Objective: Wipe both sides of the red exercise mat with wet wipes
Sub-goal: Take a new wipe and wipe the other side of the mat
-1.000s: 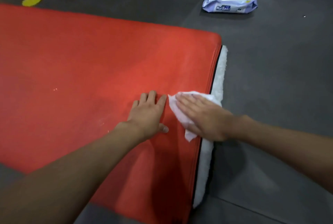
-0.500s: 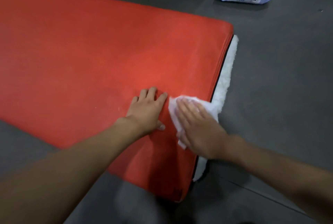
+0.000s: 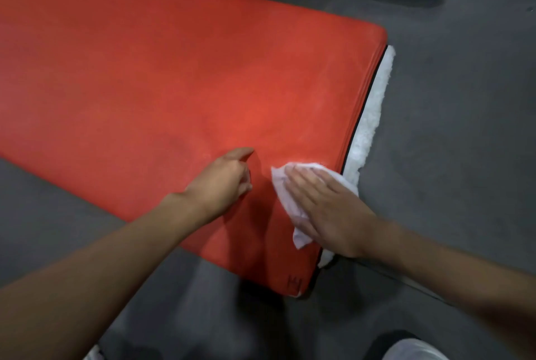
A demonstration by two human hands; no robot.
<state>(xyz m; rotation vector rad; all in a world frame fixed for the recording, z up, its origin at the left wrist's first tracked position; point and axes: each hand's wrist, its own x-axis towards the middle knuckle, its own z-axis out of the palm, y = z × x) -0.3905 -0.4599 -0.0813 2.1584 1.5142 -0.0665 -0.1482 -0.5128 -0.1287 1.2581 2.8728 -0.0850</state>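
Flat on the red rectangular padded exercise mat (image 3: 174,69) earlier, the left hand (image 3: 223,182) is now being held curled round nothing, forefinger out. Near the mat's 4 o'clock edge, a crumpled white wet wipe (image 3: 280,185) is being pressed down by the right hand's (image 3: 330,211) straight fingers.

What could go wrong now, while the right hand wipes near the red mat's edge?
1. The right hand presses the wipe close to the open edge of the red mat, where white filling shows; the wipe might wet or snag it.
2. The left hand is curled, not flat on the mat, so the mat may slide.
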